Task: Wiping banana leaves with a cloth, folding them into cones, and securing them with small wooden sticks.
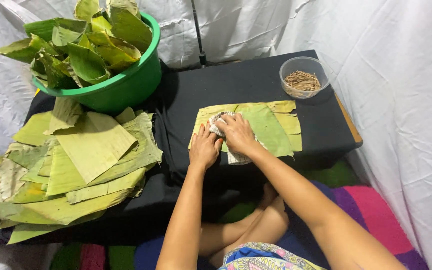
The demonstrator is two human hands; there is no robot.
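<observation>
Pressing my right hand [237, 133] on a small cloth [226, 131], I rub the green leaf [268, 127] on the black table [196, 90] — my left hand [204, 148] lies flat, fingers together, holding the leaf's near left edge so it can't slide.

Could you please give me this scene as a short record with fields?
Left hand: left hand flat on the leaf sheets
Right hand: right hand pressing a checked cloth on the sheets
Surface: black-covered table
Left side: stack of cut leaves; green basin full of leaves
Far right: clear bowl of thin sticks
</observation>
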